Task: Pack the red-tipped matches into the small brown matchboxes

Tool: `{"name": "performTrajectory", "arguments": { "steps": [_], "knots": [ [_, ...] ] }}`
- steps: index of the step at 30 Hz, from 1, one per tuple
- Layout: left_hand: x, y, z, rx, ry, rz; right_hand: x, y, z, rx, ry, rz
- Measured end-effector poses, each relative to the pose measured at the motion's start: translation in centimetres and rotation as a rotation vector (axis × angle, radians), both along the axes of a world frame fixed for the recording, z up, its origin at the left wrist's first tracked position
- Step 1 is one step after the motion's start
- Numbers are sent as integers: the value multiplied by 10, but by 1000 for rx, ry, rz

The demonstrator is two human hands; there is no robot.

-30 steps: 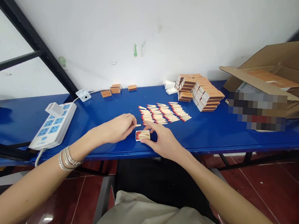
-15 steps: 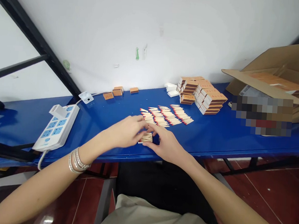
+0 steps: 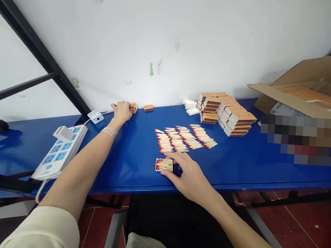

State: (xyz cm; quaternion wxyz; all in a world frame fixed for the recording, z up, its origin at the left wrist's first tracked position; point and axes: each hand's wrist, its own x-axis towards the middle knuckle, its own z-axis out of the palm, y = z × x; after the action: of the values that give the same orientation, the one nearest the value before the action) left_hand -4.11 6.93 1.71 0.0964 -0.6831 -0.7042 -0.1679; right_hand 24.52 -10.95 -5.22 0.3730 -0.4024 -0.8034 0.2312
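At the back left of the desk, my left hand [image 3: 122, 111] is closed over a small orange matchbox sleeve, which its fingers mostly hide. Another orange matchbox sleeve [image 3: 133, 107] shows just right of those fingers. Near the front edge, my right hand [image 3: 188, 174] holds a white matchbox tray [image 3: 163, 170] between thumb and fingers. The tray lies flat and is filled with red-tipped matches [image 3: 165, 164]. Just beyond it, loose matches [image 3: 181, 138] are spread in several slanting rows.
Orange matchboxes [image 3: 225, 112] are stacked at the back, with white trays [image 3: 192, 109] beside them. A single orange box [image 3: 148, 108] sits by the wall. A power strip [image 3: 60, 152] and a small white device [image 3: 96, 117] are on the left, an open carton [image 3: 297, 96] on the right.
My left hand has left the tray and reached to the back left, over the orange sleeves. My right hand stays at the tray, whose matches now show more fully.
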Motion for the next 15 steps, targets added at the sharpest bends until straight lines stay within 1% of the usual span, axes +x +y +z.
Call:
{"name": "performTrajectory", "arguments": {
  "steps": [3, 6, 8, 11, 13, 15],
  "knots": [
    [4, -8, 2, 51, -31, -43, 1, 1, 1, -18, -8, 3],
    [6, -27, 1, 43, -82, -94, 1, 1, 2, -19, 3, -1],
    [8, -51, -2, -2, -99, -158, 1, 0, 2, -13, 14, -5],
    [12, -100, -7, -119, -135, -248, 1, 0, 3, 2, 13, -2],
    [15, -132, -9, -173, -77, -266, 1, 0, 3, 20, 8, 8],
    [16, -158, -9, -201, -37, -345, 0, 1, 3, 36, 5, 18]
  ]
}}
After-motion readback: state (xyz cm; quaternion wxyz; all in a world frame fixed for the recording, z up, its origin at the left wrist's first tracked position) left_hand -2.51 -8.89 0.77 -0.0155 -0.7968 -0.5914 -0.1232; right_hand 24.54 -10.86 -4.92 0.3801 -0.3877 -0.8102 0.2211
